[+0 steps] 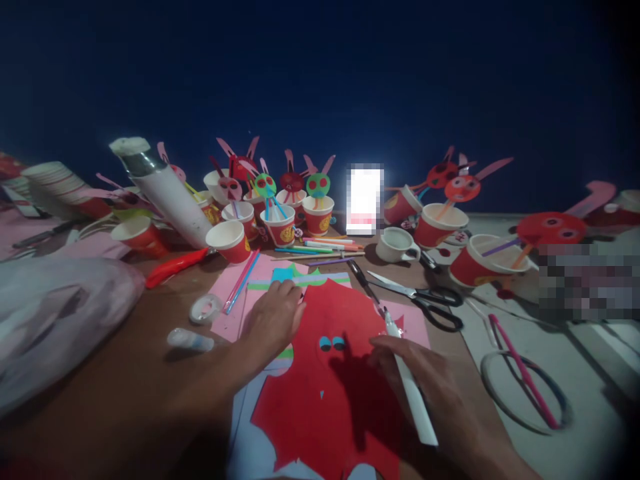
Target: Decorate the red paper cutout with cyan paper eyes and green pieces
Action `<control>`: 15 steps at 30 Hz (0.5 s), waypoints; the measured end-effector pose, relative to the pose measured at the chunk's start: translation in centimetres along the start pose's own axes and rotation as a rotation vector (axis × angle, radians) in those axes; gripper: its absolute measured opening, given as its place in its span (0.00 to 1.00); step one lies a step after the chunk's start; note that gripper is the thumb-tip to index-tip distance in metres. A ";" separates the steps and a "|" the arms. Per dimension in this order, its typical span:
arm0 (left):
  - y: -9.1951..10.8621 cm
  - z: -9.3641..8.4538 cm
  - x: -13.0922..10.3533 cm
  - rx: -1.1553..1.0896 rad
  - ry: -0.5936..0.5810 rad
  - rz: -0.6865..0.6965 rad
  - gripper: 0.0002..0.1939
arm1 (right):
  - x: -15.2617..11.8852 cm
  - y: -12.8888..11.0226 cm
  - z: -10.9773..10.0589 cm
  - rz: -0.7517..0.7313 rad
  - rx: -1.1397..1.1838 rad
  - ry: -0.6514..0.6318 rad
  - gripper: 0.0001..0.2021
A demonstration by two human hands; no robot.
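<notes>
Above red paper (327, 373), right hand (395, 353) clamped on white marker (413, 400), left hand (277, 317) resting (grip can't be told)

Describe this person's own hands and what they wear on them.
Both are ordinary five-fingered human hands with no gloves. The left hand shows no watch or bracelet at the wrist, and neither does the right hand. No sleeve shows behind either one, though the lower left is too dark to be sure. Rings or nail polish can't be made out in this blur.
</notes>
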State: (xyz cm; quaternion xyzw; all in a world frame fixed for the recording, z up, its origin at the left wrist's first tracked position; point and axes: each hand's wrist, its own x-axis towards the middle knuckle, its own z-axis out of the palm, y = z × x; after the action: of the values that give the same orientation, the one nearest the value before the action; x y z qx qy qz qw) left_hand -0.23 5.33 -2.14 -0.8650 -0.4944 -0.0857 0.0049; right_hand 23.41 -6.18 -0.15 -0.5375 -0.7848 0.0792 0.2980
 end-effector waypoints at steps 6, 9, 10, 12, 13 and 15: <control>-0.6 0.6 -0.1 -0.035 0.066 0.026 0.04 | -1.2 0.9 0.4 0.003 -0.058 -0.165 0.37; -1.0 0.4 -0.3 -0.075 0.115 0.057 0.05 | -1.1 1.1 0.5 -0.013 -0.031 -0.197 0.35; -1.2 0.3 -0.4 -0.091 0.134 0.068 0.05 | -1.0 1.1 0.4 -0.019 -0.019 -0.186 0.34; -1.4 -0.2 -0.6 -0.121 0.176 0.087 0.05 | -0.6 0.8 0.2 -0.032 0.007 -0.149 0.32; -1.5 -0.5 -0.8 -0.137 0.200 0.096 0.05 | -0.4 0.6 0.1 -0.043 0.024 -0.143 0.32; -1.5 -1.2 -1.1 -0.188 0.251 0.109 0.06 | -0.1 0.3 0.0 -0.049 0.066 -0.169 0.31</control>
State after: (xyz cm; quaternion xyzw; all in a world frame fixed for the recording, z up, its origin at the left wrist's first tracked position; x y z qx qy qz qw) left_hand -2.29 5.02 -1.21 -0.8697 -0.4320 -0.2384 -0.0096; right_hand 23.67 -6.11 -0.35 -0.4993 -0.8171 0.1428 0.2502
